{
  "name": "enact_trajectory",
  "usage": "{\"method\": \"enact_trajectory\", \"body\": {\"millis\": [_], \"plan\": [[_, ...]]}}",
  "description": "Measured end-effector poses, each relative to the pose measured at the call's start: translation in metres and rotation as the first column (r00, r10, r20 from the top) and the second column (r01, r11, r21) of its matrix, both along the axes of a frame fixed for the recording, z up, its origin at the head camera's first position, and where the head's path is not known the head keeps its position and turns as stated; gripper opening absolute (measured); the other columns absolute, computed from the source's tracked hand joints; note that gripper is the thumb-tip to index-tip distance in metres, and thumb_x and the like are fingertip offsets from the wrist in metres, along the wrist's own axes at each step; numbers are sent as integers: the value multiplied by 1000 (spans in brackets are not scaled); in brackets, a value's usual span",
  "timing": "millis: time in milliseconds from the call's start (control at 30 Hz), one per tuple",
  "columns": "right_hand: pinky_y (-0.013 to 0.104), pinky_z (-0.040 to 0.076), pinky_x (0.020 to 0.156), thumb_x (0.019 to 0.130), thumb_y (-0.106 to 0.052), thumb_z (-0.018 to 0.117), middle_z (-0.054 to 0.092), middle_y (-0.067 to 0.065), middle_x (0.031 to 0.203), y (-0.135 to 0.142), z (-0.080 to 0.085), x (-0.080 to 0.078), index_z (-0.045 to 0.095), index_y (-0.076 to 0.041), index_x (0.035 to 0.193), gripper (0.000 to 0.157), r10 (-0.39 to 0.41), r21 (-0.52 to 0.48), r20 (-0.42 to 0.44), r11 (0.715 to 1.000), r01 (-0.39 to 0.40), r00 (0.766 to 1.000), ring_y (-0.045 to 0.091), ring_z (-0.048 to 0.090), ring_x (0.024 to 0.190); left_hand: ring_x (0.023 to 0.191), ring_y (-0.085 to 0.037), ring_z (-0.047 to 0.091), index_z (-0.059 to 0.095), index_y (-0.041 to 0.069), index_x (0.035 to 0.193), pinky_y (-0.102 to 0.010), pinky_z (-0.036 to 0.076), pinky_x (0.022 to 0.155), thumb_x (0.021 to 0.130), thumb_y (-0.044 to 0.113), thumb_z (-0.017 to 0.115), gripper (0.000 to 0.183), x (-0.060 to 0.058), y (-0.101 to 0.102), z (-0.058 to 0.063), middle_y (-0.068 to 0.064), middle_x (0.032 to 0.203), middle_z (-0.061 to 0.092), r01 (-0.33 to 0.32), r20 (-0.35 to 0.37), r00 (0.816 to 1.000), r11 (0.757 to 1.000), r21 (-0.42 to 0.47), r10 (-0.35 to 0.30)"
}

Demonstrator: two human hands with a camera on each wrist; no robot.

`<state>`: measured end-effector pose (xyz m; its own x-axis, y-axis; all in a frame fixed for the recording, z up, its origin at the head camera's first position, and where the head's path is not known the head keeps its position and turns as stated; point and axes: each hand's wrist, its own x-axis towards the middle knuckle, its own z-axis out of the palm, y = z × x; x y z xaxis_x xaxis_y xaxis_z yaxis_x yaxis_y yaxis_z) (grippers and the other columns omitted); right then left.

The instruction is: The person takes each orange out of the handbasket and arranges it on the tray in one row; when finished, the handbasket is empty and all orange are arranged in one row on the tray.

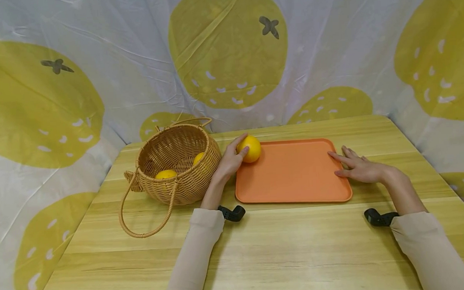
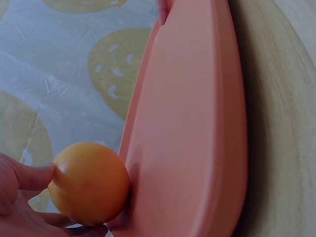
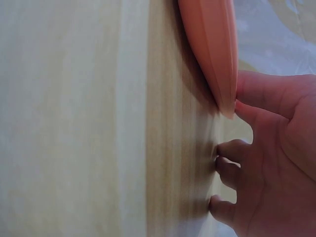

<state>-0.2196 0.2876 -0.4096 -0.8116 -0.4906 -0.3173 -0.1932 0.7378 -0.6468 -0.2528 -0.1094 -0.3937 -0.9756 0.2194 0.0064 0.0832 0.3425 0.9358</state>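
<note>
My left hand [image 1: 231, 159] holds an orange [image 1: 251, 149] between thumb and fingers at the far left corner of a coral tray [image 1: 290, 173]. In the left wrist view the orange [image 2: 90, 183] appears at or just above the tray surface; whether it touches is unclear. My right hand [image 1: 365, 168] lies at the tray's right edge. Its thumb and index finger touch the rim, while the other fingers spread over the table beside it, as the right wrist view also shows at the tray corner [image 3: 217, 64].
A wicker basket [image 1: 187, 191] stands left of the tray, close to my left forearm. Inside are two more oranges [image 1: 165, 174], one partly hidden by the rim. Its looped handle [image 1: 143, 235] hangs toward the front. A patterned curtain [image 1: 137, 71] backs the wooden table [image 1: 297, 249].
</note>
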Motion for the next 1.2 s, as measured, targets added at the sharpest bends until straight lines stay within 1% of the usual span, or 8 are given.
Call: {"method": "enact_trajectory", "body": {"millis": [433, 567, 667, 767, 867, 967, 1200], "plan": [[79, -13, 114, 107, -34, 56, -19, 40, 164, 0, 0, 0, 11, 1, 165, 81, 6, -2, 5, 1000, -6, 1000, 58, -22, 151, 159, -31, 24, 41, 12, 159, -48, 22, 129, 108, 7, 50, 52, 2, 0, 2, -15, 168, 32, -8, -9, 1000, 1000, -6, 8], [78, -14, 114, 107, -33, 56, -19, 40, 164, 0, 0, 0, 11, 1, 165, 81, 5, -6, 9, 1000, -5, 1000, 57, -23, 150, 161, -32, 17, 42, 14, 159, -50, 19, 130, 109, 8, 50, 51, 2, -1, 2, -16, 170, 26, -16, -11, 1000, 1000, -27, 16], [78, -15, 114, 107, -33, 56, -20, 40, 163, 0, 0, 0, 11, 1, 165, 81, 5, -10, 10, 1000, -5, 1000, 58, -23, 150, 162, -33, 11, 43, 16, 159, -52, 15, 131, 109, 11, 50, 51, 2, 0, 3, -18, 172, 18, -28, -13, 1000, 998, -49, 27], [78, -15, 114, 107, -33, 56, -20, 40, 163, 0, 0, 1, 11, 2, 164, 81, 6, -12, 11, 1000, -6, 1000, 58, -24, 150, 162, -34, 10, 43, 18, 159, -55, 15, 130, 109, 14, 51, 51, 2, 1, 8, -18, 174, 13, -35, -25, 999, 996, -82, 33], [78, -14, 114, 107, -33, 56, -20, 39, 163, 1, 0, 1, 11, 2, 165, 81, 7, -11, 10, 1000, -7, 1000, 58, -23, 150, 162, -35, 7, 43, 21, 159, -57, 14, 130, 110, 16, 51, 50, 3, 3, 15, -16, 174, 8, -25, -50, 999, 994, -111, 19], [78, -14, 114, 107, -33, 57, -19, 40, 164, 1, -1, 0, 11, 1, 164, 81, 7, -9, 5, 1000, -7, 1000, 58, -23, 150, 163, -35, 5, 43, 20, 159, -59, 15, 129, 110, 15, 51, 50, 4, 4, 26, -16, 175, 7, -1, -84, 996, 992, -126, -10], [79, -14, 114, 107, -33, 56, -19, 40, 163, 1, 0, 0, 11, 1, 165, 81, 9, -7, 5, 1000, -9, 1000, 58, -23, 150, 163, -31, -1, 40, 20, 160, -60, 15, 129, 110, 16, 51, 52, 4, 4, 60, -11, 176, 4, 40, -129, 990, 990, -137, -58]]}}
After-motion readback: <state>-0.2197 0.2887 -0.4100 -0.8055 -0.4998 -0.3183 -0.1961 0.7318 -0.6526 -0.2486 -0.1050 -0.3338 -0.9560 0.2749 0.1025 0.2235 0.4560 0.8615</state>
